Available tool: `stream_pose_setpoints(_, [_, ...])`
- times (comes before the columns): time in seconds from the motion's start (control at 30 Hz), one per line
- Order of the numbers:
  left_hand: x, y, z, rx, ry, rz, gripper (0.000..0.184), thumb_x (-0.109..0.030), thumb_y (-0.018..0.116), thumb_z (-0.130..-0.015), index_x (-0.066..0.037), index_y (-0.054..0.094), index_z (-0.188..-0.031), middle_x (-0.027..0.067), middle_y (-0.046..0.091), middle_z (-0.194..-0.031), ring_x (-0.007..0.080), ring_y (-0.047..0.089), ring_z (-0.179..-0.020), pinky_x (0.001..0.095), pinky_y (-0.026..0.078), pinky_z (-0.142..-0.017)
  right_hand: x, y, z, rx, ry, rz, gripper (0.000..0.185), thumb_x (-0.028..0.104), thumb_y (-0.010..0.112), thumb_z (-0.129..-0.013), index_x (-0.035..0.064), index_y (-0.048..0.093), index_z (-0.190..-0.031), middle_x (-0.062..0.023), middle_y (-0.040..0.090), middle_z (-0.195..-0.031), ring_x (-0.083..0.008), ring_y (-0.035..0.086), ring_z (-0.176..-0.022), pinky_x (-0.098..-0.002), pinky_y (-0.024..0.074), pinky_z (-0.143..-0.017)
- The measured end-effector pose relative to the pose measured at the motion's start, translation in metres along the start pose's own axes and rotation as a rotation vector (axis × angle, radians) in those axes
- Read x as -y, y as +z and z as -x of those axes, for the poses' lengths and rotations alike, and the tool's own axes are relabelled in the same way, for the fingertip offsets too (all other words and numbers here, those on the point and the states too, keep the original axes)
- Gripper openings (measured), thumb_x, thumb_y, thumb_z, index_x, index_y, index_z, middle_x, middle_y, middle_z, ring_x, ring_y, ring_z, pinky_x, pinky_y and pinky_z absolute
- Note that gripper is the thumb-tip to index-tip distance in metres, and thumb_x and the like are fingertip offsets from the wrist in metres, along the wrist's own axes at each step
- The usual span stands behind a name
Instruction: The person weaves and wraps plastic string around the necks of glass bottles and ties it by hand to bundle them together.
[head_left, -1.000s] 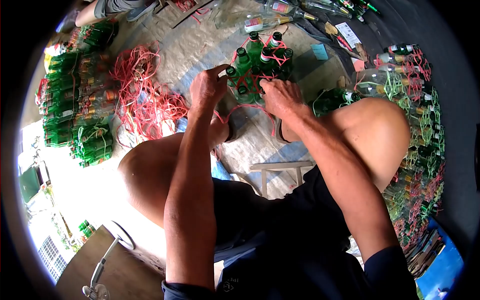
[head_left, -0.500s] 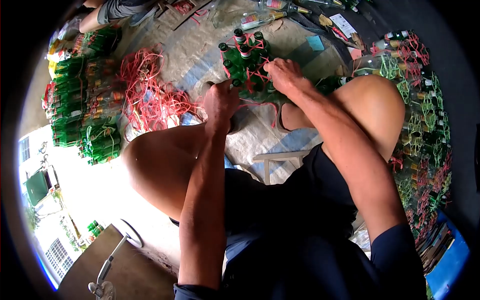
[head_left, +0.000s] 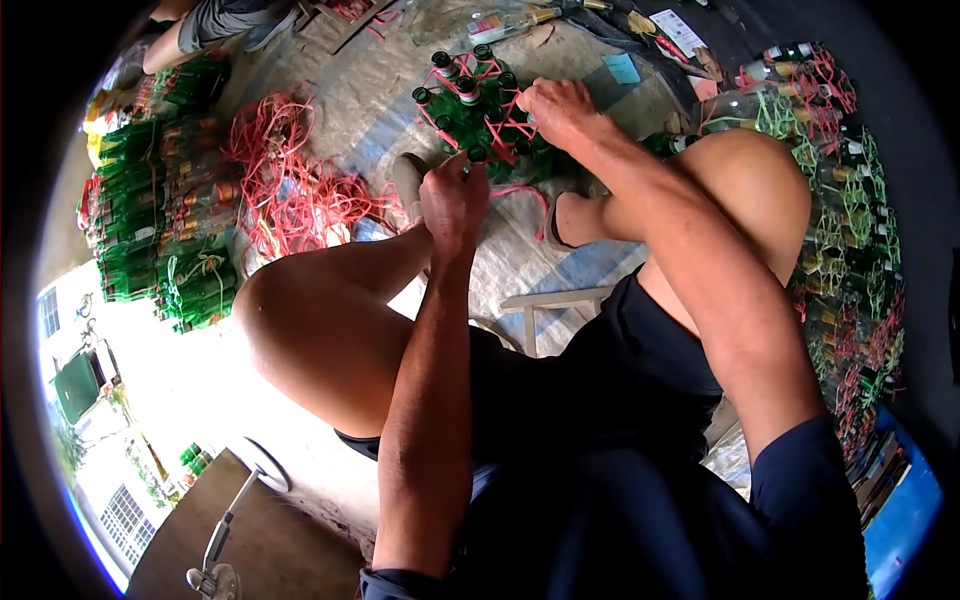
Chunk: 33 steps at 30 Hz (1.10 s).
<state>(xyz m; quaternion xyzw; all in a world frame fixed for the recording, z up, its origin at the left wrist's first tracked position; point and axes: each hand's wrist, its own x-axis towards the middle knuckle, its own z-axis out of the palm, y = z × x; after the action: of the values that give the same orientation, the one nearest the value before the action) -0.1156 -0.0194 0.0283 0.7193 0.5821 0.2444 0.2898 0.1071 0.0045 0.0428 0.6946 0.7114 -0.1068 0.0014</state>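
A cluster of several green bottles (head_left: 468, 112) stands upright on the floor sheet, with red twine (head_left: 510, 130) crossing between the necks. At its near side is my left hand (head_left: 455, 200), its fingers closed at the neck of the nearest bottle. My right hand (head_left: 562, 108) is at the right side of the cluster, fingers pinched together beside a bottle top; what they hold is too small to make out. A loose length of red twine (head_left: 535, 190) curves over the floor between my feet.
A tangled heap of red twine (head_left: 290, 180) lies left of the cluster. Stacked green bottles (head_left: 130, 200) stand beyond it. Tied bottles (head_left: 850, 230) line the right side. A small wooden stool (head_left: 555, 300) is between my legs. Another person's leg (head_left: 165, 48) shows at the upper left.
The bottle cluster has shifted left in view and appears turned. My left hand has moved from its left side to its near side; my right hand has moved from its front to its right side.
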Motion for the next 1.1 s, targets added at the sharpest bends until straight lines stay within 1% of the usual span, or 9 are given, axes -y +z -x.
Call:
stream_pose_setpoints(0.17, [0.0,-0.005,-0.002,0.052,-0.044,-0.017,0.032,-0.021,0.07,-0.086,-0.001,0.077,-0.11,0.0243,0.068,-0.075,0.0414,0.07,-0.07,0.0463,0.054,-0.065,0.001,0.002,0.001,0.057,0.072,-0.139,0.033,0.01,0.07,-0.088,0.012,0.068,-0.121,-0.0135,0.065,-0.127,-0.0379,0.06,-0.124,-0.0478,0.0531,-0.099])
stream_pose_setpoints(0.37, [-0.005,-0.008,0.0,0.053,-0.05,0.019,0.029,-0.021,0.069,-0.087,-0.005,0.077,-0.109,0.023,0.068,-0.072,0.0412,0.07,-0.069,0.0485,0.052,-0.063,0.032,-0.028,0.024,-0.123,0.207,-0.165,0.023,0.014,0.068,-0.089,0.0108,0.071,-0.112,-0.0211,0.064,-0.127,-0.0428,0.062,-0.121,-0.051,0.0528,-0.098])
stream_pose_setpoints(0.4, [-0.006,-0.009,0.0,0.042,-0.04,0.018,0.028,-0.021,0.069,-0.086,-0.006,0.077,-0.108,0.023,0.068,-0.072,0.0416,0.069,-0.07,0.0487,0.052,-0.063,0.035,-0.026,0.027,-0.114,0.193,-0.22,0.022,0.022,0.07,-0.089,0.0093,0.071,-0.107,-0.0206,0.068,-0.121,-0.0429,0.065,-0.115,-0.0528,0.0542,-0.094])
stream_pose_setpoints(0.5, [-0.01,-0.011,0.001,0.018,-0.007,0.01,0.024,-0.02,0.069,-0.086,-0.007,0.077,-0.105,0.023,0.067,-0.072,0.0429,0.068,-0.07,0.0494,0.053,-0.064,0.041,-0.018,0.042,0.061,0.169,-0.328,0.022,0.025,0.072,-0.088,0.0088,0.071,-0.102,-0.0203,0.072,-0.112,-0.043,0.068,-0.107,-0.0547,0.055,-0.088])
stream_pose_setpoints(0.63, [-0.015,-0.016,0.003,0.009,0.014,-0.027,0.022,-0.023,0.067,-0.086,-0.007,0.076,-0.097,0.0253,0.067,-0.076,0.0464,0.068,-0.076,0.0531,0.054,-0.067,0.046,0.021,0.048,-0.088,0.112,-0.336,0.025,0.029,0.075,-0.087,0.0075,0.07,-0.098,-0.0211,0.073,-0.103,-0.0426,0.07,-0.101,-0.0546,0.0552,-0.084])
stream_pose_setpoints(0.7, [-0.011,-0.014,0.0,0.001,0.026,-0.077,0.023,-0.024,0.065,-0.085,-0.007,0.076,-0.097,0.0269,0.067,-0.079,0.048,0.067,-0.079,0.0553,0.054,-0.07,0.045,0.027,0.046,-0.112,0.112,-0.373,0.02,0.023,0.073,-0.088,0.0073,0.069,-0.098,-0.0207,0.073,-0.102,-0.0428,0.07,-0.1,-0.0545,0.0554,-0.083])
stream_pose_setpoints(0.8, [-0.001,-0.006,-0.003,-0.049,0.097,-0.14,0.025,-0.027,0.077,-0.082,-0.009,0.08,-0.099,0.0206,0.069,-0.071,0.037,0.067,-0.063,0.0459,0.051,-0.061,0.053,0.027,0.054,-0.121,0.136,-0.345,0.013,0.013,0.069,-0.088,0.0075,0.067,-0.099,-0.0205,0.073,-0.101,-0.0429,0.07,-0.099,-0.0542,0.0555,-0.082])
stream_pose_setpoints(0.87, [0.001,-0.004,-0.007,-0.058,0.093,-0.105,0.026,-0.027,0.077,-0.082,-0.009,0.08,-0.1,0.0216,0.068,-0.071,0.0378,0.067,-0.064,0.0466,0.051,-0.061,0.054,0.023,0.048,-0.061,0.133,-0.337,0.014,0.002,0.062,-0.087,0.0075,0.066,-0.099,-0.021,0.072,-0.108,-0.0424,0.069,-0.102,-0.0531,0.0552,-0.084])
stream_pose_setpoints(1.1, [-0.007,-0.002,-0.006,-0.051,0.139,-0.087,0.021,-0.023,0.065,-0.086,-0.006,0.076,-0.091,0.0263,0.066,-0.075,0.0472,0.066,-0.073,0.0567,0.053,-0.066,0.049,0.031,0.045,-0.062,0.086,-0.309,0.017,0.003,0.064,-0.086,0.006,0.067,-0.102,-0.022,0.07,-0.111,-0.0442,0.068,-0.106,-0.0535,0.0552,-0.088])
